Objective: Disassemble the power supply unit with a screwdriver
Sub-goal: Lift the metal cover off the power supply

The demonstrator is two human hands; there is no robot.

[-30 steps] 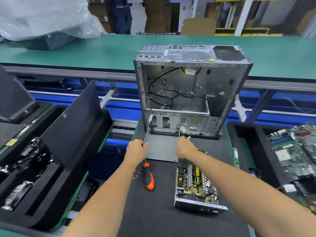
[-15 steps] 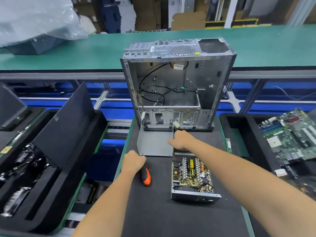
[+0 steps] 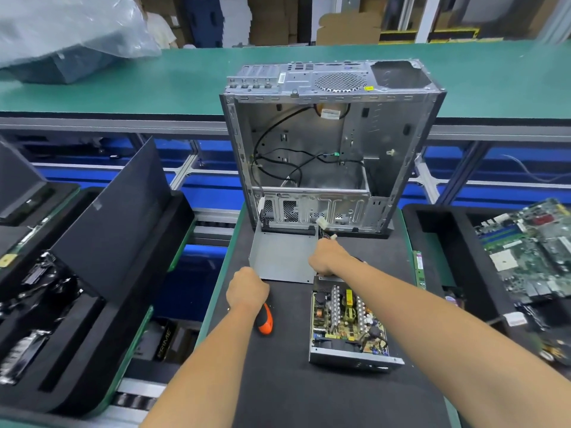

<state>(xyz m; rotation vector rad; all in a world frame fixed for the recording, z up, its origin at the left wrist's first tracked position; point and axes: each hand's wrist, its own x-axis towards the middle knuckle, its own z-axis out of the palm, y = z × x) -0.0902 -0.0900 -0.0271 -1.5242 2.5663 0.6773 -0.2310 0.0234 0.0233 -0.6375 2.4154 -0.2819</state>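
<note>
Lying on the black-matted desk (image 3: pixel 309 393), the opened grey metal power supply unit with its exposed green circuit board (image 3: pixel 347 327) sits near the front, just before the flat grey metal cover plate (image 3: pixel 282 257). The left hand (image 3: pixel 247 288) is curled over the top of the orange-and-black-handled screwdriver (image 3: pixel 264 322). The right hand (image 3: pixel 327 254) grips a bundle of wires with white connectors (image 3: pixel 323 225) beside the open silver computer case (image 3: pixel 324 149).
</note>
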